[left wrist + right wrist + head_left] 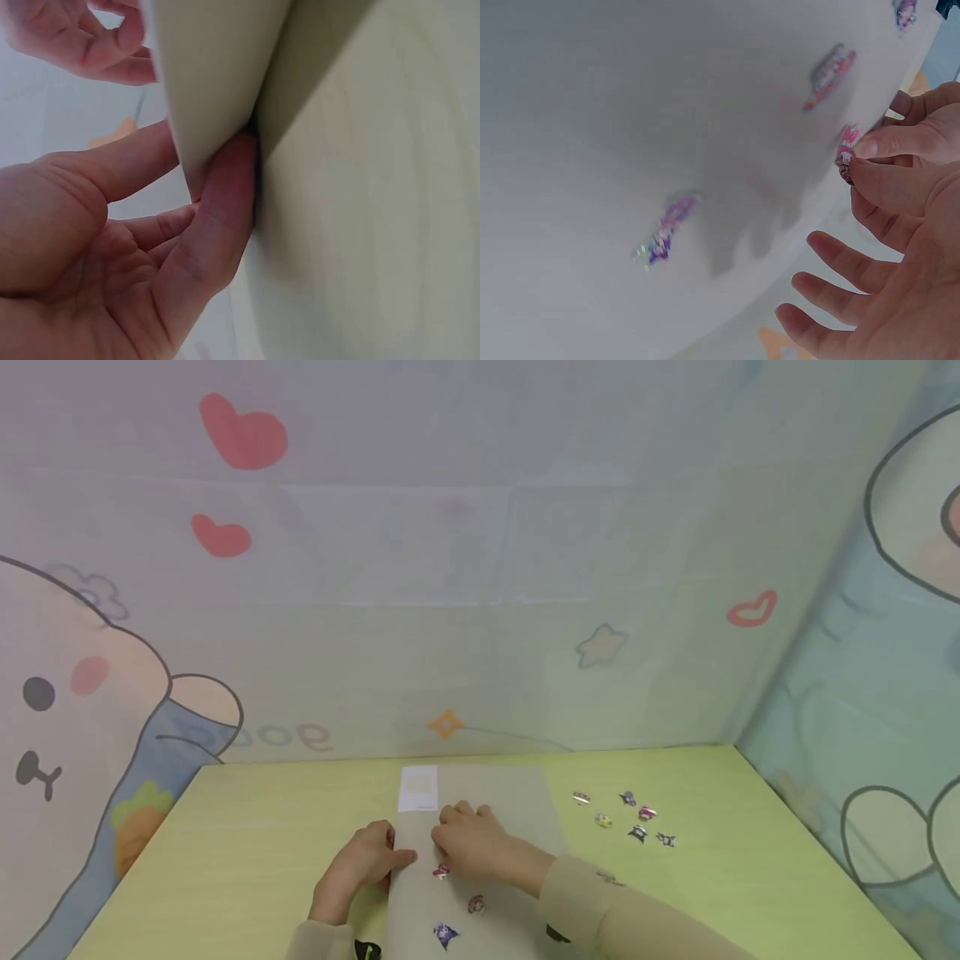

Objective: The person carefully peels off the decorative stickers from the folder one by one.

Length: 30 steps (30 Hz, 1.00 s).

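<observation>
A flat pale grey board (510,793) lies on the yellow table. At its left edge my left hand (367,856) holds it, thumb on top and a finger (225,202) underneath. My right hand (472,839) is over the board's upper left part. Between its fingertips it pinches a small pink and white cartoon sticker (846,150), which the head view hides. Nearby on the board are a pink sticker (441,871), a reddish-brown one (476,904) and a purple one (445,935). The right hand's other fingers (832,300) are spread.
A white rectangular label (418,787) is at the board's top left corner. Several loose stickers (637,833) lie on the table (720,893) to the right. Behind the table hangs a printed cloth (465,635) with hearts and cartoon animals.
</observation>
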{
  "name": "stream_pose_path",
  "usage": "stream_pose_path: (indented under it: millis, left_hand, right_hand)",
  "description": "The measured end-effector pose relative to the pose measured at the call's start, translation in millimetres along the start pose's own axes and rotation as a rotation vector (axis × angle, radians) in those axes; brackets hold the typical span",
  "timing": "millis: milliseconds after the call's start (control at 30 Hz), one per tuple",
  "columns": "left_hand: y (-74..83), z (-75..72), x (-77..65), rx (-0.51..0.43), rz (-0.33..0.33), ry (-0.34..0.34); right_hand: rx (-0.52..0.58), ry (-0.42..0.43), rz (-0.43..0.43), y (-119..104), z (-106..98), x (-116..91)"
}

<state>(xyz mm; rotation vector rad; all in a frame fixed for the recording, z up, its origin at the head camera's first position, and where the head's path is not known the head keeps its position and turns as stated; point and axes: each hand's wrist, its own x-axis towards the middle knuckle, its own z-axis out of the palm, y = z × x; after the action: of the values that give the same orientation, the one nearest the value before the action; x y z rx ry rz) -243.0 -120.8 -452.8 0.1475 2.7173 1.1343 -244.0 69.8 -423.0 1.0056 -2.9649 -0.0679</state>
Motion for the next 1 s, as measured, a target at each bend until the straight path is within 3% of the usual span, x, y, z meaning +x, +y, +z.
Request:
stream_pose_path:
  millis: [267,567,833,1000]
  left_hand:
    - [1.3,0.7,-1.2,-0.005,-0.007,-0.006]
    - [-4.3,-1.3,-3.2,0.033,0.005,-0.005]
    - [-4.2,-1.1,-1.7,0.01,0.046,-0.021]
    - [-1.4,0.2,-2.0,-0.003,0.035,-0.023]
  right_hand:
    - [-0.012,0.031,-0.036,18.6,-14.8,-20.4]
    - [0.002,0.061,0.015,64.9,-38.8,-43.1]
    - [0.069,0.04,0.101,119.0,-33.0,-77.9]
    - [0.1,0.041,0.12,148.5,-28.6,-102.4]
